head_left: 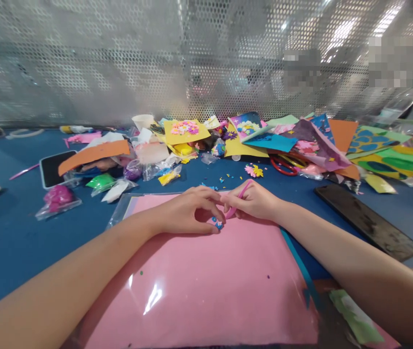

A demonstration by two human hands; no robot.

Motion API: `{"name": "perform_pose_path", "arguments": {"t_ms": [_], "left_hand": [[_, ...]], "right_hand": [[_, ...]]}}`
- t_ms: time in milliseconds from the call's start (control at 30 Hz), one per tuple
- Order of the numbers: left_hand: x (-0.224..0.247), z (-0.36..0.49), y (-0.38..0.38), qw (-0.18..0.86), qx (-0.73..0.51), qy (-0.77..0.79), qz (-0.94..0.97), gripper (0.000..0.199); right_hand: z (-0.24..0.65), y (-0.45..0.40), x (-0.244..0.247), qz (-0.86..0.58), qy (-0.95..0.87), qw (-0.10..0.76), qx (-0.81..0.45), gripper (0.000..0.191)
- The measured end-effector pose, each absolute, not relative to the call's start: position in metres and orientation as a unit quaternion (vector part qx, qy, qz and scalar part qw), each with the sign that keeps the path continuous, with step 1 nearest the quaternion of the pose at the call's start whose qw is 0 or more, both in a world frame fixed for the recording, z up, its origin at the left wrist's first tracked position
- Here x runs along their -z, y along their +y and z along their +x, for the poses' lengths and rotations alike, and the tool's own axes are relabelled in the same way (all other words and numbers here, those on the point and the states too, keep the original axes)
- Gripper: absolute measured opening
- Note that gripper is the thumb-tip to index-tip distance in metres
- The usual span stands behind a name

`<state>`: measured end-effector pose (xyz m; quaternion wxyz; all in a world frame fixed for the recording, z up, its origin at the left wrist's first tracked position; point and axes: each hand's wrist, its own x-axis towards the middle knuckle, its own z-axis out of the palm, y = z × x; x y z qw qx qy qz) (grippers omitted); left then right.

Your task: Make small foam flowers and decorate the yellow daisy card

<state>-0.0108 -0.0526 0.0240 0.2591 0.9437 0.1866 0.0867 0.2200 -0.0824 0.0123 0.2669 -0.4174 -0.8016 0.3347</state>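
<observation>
At the center of the frame, the right hand (244,199) is gripping a pink modeling tool (241,195), its lower end pointing toward a small blue-and-pink clay piece (217,223). The left hand (195,210) is curving around that piece, fingers partly open; whether its grip is pinching the clay, I cannot tell. Both hands are working over a pink sheet (206,286) on the blue desk (6,247). A dark smartphone (368,220) is lying at right.
</observation>
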Motion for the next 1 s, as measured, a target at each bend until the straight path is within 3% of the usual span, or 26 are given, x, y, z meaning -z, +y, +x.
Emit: {"name": "perform_pose_path", "arguments": {"t_ms": [300,1000], "left_hand": [[-0.019,-0.013,-0.049,0.265,-0.179,0.157,0.934,0.018],[-0.016,-0.013,-0.047,0.215,-0.146,0.169,0.951,0.018]], "right_hand": [[0.22,-0.083,-0.012,-0.413,-0.803,0.263,-0.34,0.048],[0.22,-0.081,-0.013,-0.417,-0.82,0.235,-0.314,0.056]]}}
